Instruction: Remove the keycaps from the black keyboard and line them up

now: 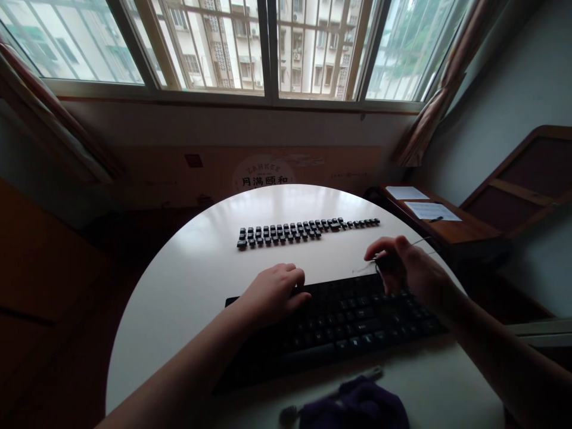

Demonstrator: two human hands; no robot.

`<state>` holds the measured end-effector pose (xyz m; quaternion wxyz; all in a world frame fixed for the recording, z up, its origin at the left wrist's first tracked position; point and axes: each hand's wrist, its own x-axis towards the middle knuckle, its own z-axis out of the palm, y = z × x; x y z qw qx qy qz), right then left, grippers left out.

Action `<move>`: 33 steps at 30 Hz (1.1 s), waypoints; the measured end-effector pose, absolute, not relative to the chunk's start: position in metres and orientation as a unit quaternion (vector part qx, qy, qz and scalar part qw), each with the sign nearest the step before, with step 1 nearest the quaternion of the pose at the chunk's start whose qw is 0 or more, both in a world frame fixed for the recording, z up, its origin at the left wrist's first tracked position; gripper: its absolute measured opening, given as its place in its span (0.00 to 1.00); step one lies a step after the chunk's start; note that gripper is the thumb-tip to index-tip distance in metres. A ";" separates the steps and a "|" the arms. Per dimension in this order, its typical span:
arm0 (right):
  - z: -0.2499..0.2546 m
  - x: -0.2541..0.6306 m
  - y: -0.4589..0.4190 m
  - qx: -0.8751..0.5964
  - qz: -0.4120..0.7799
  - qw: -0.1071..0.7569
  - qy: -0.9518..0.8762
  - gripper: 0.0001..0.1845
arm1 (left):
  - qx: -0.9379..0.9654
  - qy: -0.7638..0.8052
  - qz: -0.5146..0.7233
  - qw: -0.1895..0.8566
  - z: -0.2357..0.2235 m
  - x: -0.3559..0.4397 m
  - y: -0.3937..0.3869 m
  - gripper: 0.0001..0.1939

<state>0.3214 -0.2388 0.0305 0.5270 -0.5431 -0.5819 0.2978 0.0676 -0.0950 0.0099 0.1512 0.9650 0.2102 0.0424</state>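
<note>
A black keyboard (308,351) lies at a slant on the white round table (170,310). Several of its keys are off, and dark bare patches show on its upper and left parts. My left hand (279,289) rests over its back edge, fingers curled down on it and thumb toward the keys. Above the keyboard's right part, my right hand (404,265) pinches a thin wire keycap puller (364,266), whose wire sticks out on both sides of the fingers. Behind the keyboard stand rows of loose black keycaps (286,232).
Near the front edge lie a purple cloth (357,408) and a small brush (289,414), partly under the cloth. To the right, a low wooden table (469,228) bears paper sheets (431,210) and a pen (437,219). A wooden chair stands beside it; a barred window is ahead.
</note>
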 end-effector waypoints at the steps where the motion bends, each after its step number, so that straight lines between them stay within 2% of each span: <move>1: 0.023 0.318 -0.245 -0.527 0.362 0.532 -0.556 0.26 | 0.963 0.216 0.040 0.157 0.009 0.068 -0.095 0.09; 3: 0.010 0.309 -0.250 -0.499 0.450 0.536 -0.511 0.18 | 0.958 0.227 0.034 0.175 0.006 0.069 -0.094 0.11; 5: 0.001 0.301 -0.250 -0.485 0.489 0.539 -0.485 0.13 | 0.953 0.233 0.026 0.190 0.004 0.070 -0.093 0.13; 10: -0.010 0.293 -0.247 -0.505 0.488 0.559 -0.440 0.08 | 0.955 0.229 0.002 0.190 0.004 0.071 -0.090 0.13; 21: -0.021 0.287 -0.241 -0.586 0.421 0.534 -0.441 0.08 | 0.953 0.230 -0.007 0.197 0.006 0.070 -0.091 0.14; 33: -0.017 0.283 -0.240 -0.626 0.391 0.447 -0.504 0.09 | 0.950 0.238 -0.011 0.201 0.008 0.071 -0.092 0.15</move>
